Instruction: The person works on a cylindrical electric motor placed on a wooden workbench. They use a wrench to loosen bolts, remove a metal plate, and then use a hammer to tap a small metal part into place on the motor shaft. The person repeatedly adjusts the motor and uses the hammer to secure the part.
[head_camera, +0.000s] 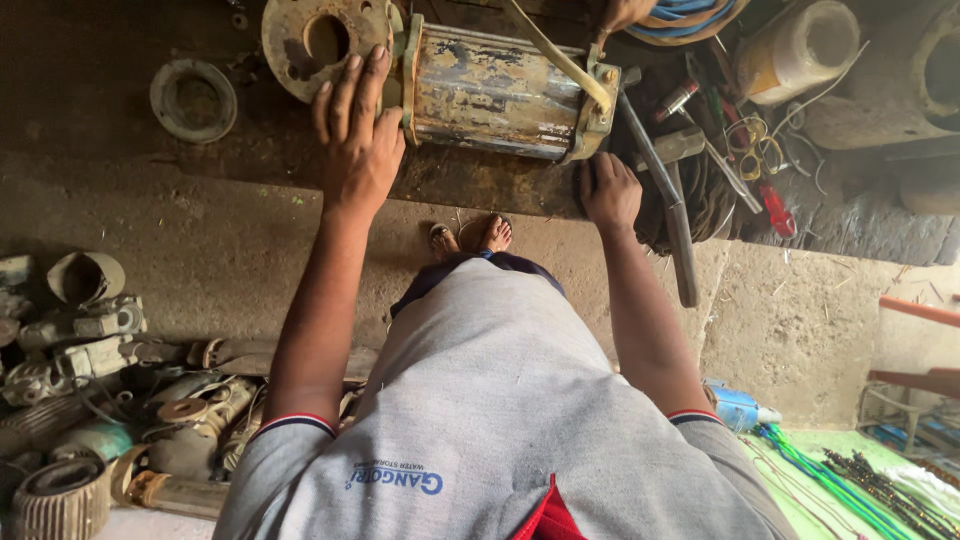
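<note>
A worn cylindrical metal motor body (495, 92) with flaking paint lies on its side on a dark workbench (120, 150). My left hand (355, 130) rests flat, fingers spread, against its left flange and a round rusty end plate (320, 42). My right hand (608, 190) presses on the bench edge just below the motor's right end, fingers curled, holding nothing that I can make out. Another person's hand (622, 14) grips a tan strap (560, 60) at the top edge.
A hammer (672, 200) lies right of the motor beside screwdrivers and pliers (770, 205). A metal ring (193, 100) sits on the bench's left. Old motor parts (100, 400) pile on the floor at left. Coloured cables (830, 480) lie lower right.
</note>
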